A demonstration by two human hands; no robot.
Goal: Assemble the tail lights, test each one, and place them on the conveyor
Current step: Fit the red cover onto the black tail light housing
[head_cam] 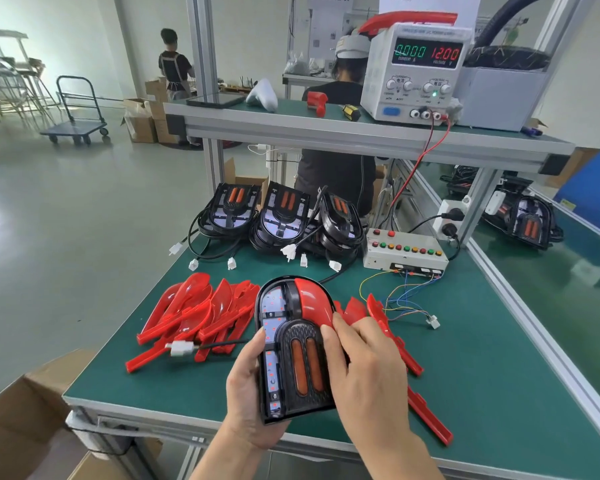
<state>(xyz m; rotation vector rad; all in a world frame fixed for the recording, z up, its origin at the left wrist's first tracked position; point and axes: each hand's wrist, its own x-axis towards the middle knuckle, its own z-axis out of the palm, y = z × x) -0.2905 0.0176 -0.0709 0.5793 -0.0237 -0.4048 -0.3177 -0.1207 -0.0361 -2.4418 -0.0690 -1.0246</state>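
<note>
A black tail light housing (293, 355) with two orange strips is held above the green table's front edge. My left hand (248, 393) grips its left side from below. A red lens (314, 304) sits on its upper right half, and my right hand (364, 365) presses on that lens and the housing's right edge. The housing's cable ends in a white plug (182, 348) lying on a pile of red lenses (194, 313) to the left. More red lenses (402, 344) lie to the right. Three black housings (284, 216) stand at the back.
A test box with coloured buttons (404, 252) and loose wires with a white connector (433, 321) sit at the back right. A power supply (418, 71) reads 12.00 on the shelf. The conveyor (568, 271) carries one tail light (530, 223). Cardboard boxes (25, 410) stand lower left.
</note>
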